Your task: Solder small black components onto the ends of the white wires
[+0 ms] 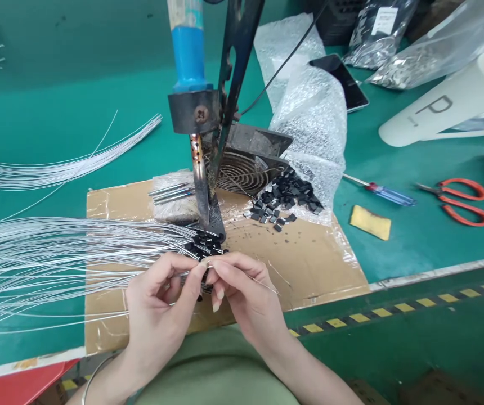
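My left hand [168, 301] is closed, its thumb and forefinger pinching a white wire whose end is mostly hidden by the fingertips. Against it, my right hand [246, 298] is closed too, with a thin wire [264, 283] running back across its fingers. The fingertips of both hands meet over the cardboard [309, 264]. Just beyond them lie small black parts [204, 243] joined to the ends of many white wires [56, 242]. Above these, a soldering iron [200, 180] with a blue handle points down from a black holder [193, 111].
Loose black components [288, 194] spill from a bubble-wrap bag [316, 129] beside a fan [244, 171]. To the right are a screwdriver [388, 193], a yellow sponge [370, 222], scissors [464, 199] and a white cup [444, 101]. Another wire bundle [98, 160] lies at left.
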A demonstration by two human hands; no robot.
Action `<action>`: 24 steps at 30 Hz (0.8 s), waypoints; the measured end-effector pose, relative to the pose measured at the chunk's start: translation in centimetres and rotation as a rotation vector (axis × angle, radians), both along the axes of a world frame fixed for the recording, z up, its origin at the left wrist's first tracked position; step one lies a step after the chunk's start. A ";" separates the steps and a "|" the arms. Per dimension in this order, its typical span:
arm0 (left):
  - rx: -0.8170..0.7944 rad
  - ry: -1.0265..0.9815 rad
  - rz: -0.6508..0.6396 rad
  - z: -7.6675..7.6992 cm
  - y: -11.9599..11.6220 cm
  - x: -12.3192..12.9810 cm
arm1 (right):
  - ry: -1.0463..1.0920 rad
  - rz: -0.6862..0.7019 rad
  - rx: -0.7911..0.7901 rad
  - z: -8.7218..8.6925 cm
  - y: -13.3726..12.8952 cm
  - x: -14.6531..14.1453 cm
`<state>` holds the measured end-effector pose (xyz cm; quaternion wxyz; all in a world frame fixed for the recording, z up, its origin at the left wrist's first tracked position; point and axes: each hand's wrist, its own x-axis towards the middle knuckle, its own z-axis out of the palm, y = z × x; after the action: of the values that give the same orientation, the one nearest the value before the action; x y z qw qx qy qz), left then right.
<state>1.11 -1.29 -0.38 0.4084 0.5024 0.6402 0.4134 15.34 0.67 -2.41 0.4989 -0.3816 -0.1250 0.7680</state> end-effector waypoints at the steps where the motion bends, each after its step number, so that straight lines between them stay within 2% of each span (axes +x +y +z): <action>1: -0.001 -0.008 0.004 0.0 0.0 0.1 | -0.004 -0.005 0.001 0.0 0.0 0.0; 11: -0.002 -0.051 0.041 0.5 0.5 0.5 | -0.043 -0.011 0.050 0.1 0.2 0.1; 16: -0.021 -0.069 0.138 1.2 0.9 1.0 | -0.096 0.007 0.082 -0.2 0.0 0.6; 21: 0.008 -0.102 0.086 1.1 1.0 0.8 | -0.150 0.016 0.117 -0.6 -0.1 0.5; 24: 0.003 -0.087 0.096 1.1 0.8 0.7 | -0.154 0.013 0.119 -0.6 0.0 0.4</action>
<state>1.76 -0.44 0.71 0.4146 0.4533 0.6447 0.4549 15.74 0.66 -3.00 0.5047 -0.4086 -0.2109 0.7307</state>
